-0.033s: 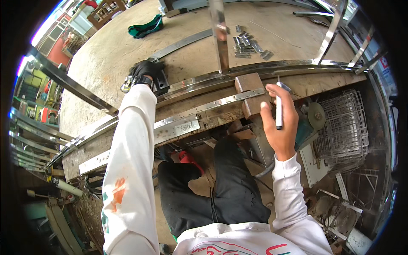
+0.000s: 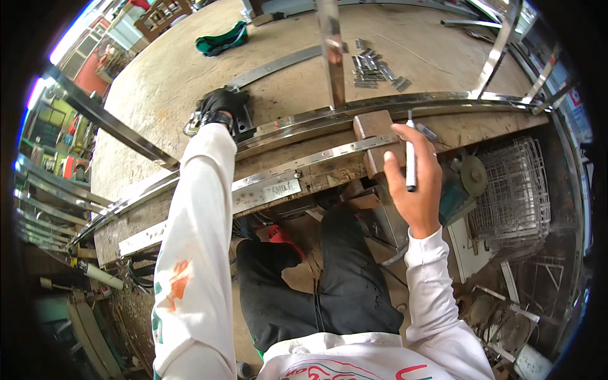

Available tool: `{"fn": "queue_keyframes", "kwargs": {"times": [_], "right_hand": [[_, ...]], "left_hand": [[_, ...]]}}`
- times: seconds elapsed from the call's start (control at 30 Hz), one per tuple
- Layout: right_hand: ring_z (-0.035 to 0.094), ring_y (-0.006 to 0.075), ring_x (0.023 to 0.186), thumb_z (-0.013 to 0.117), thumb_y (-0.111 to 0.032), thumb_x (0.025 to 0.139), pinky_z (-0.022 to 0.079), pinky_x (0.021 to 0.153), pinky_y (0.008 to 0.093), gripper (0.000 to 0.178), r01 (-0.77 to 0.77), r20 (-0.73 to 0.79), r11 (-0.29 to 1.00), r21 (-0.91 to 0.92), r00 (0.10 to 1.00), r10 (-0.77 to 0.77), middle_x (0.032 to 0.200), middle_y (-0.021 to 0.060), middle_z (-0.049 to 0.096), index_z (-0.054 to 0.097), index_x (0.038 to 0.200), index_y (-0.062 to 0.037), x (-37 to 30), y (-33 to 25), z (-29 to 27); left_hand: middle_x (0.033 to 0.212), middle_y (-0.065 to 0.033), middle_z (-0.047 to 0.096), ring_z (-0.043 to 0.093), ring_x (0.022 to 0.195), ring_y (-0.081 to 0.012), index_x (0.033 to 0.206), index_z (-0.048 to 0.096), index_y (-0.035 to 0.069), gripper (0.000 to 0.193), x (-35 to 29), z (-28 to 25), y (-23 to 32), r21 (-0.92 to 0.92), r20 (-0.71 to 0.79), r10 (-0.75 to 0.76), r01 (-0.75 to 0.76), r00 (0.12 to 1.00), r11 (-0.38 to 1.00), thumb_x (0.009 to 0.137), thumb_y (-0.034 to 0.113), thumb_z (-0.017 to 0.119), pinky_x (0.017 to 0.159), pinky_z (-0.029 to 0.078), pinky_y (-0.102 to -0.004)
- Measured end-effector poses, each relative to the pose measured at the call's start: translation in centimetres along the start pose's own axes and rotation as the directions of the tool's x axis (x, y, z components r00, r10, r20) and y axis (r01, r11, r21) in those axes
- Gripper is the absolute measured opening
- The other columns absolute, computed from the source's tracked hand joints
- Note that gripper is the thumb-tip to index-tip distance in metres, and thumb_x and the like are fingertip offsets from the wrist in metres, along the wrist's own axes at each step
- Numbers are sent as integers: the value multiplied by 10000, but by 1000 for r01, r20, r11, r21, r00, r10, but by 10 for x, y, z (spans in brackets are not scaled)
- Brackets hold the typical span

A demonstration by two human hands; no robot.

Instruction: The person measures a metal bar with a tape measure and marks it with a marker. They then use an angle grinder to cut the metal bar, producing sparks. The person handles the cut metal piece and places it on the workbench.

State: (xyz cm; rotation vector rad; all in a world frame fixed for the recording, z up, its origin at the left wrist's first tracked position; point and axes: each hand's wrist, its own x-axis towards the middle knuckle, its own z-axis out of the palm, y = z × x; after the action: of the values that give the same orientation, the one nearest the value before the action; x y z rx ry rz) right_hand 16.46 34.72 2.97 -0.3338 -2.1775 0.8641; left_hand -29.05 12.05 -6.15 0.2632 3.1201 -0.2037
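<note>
My left hand (image 2: pixel 221 106), in a black glove, reaches far forward onto the bench and is closed. Its fingers are mostly hidden, so what it grips cannot be made out. A dark metal piece (image 2: pixel 244 121) sits beside it, and a grey flat metal bar (image 2: pixel 278 65) runs away from the knuckles. My bare right hand (image 2: pixel 419 174) is closed on a white marker pen (image 2: pixel 410 155), held upright with its thin tip up and dark end down. Below that tip is a long polished metal rail (image 2: pixel 285 123) with upright posts along the bench edge.
A brown metal block (image 2: pixel 372 126) sits under the rail, near a perforated metal strip (image 2: pixel 329 152). Small metal pieces (image 2: pixel 373 68) lie in a pile beyond a post (image 2: pixel 331 57). A green cloth item (image 2: pixel 221 41) lies further off. A grinding disc (image 2: pixel 472 174) and wire racks (image 2: pixel 516 190) stand at right.
My right hand and the marker have shifted slightly left, and the pen is tilted a little differently. The bench scene has moved slightly right in view; my left hand stays by the dark metal piece.
</note>
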Motion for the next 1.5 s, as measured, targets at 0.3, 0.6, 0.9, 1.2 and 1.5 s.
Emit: {"fn": "queue_keyframes", "kwargs": {"times": [0.3, 0.6, 0.9, 1.2, 1.5], "right_hand": [[607, 345, 1273, 734, -46, 871, 418, 1109, 460, 427, 244, 217, 946, -212, 956, -198, 1285, 115, 710, 670, 1289, -107, 13, 10, 19], [610, 348, 1142, 720, -66, 878, 430, 1071, 498, 311, 290, 144, 936, -199, 953, -265, 1085, 97, 692, 703, 1185, -108, 21, 10, 25], [654, 368, 1023, 692, -72, 941, 500, 951, 474, 221, 174, 140, 985, 2, 975, -173, 1079, 128, 710, 691, 1162, -75, 26, 39, -7], [669, 85, 851, 744, -17, 907, 549, 784, 251, 230, -343, 83, 759, 554, 929, 360, 900, 17, 712, 688, 1131, -17, 26, 59, -4], [695, 101, 810, 768, -54, 889, 567, 759, 255, 258, -619, 306, 406, 672, 731, 610, 911, 16, 727, 693, 1136, -48, 29, 57, -24]], "left_hand": [[1039, -234, 739, 731, 995, -379, 1103, 720, -26, 557, -47, -70, 18, -604, -216, -140, -19, 966, 797, 814, 448, 767, 859, 569, -460], [1218, -60, 726, 676, 1082, -180, 1342, 677, 54, 331, -61, -133, -81, -276, -718, 576, -919, 391, 280, 1052, 175, 573, 971, 530, -320], [1068, -98, 717, 660, 842, -133, 1311, 605, 103, 307, -264, -143, -57, -935, -313, 60, -296, 948, -194, 1096, 322, 614, 717, 556, -291], [950, -154, 667, 657, 856, -316, 1417, 565, -67, 787, -396, -85, -5, -380, -747, 396, -831, 534, 405, 853, 389, 870, 747, 552, -434], [1008, -94, 681, 677, 863, -300, 1195, 777, 183, 564, -403, -95, 44, -251, -663, 705, -962, 253, 109, 640, 119, 851, 724, 564, -444]]}}
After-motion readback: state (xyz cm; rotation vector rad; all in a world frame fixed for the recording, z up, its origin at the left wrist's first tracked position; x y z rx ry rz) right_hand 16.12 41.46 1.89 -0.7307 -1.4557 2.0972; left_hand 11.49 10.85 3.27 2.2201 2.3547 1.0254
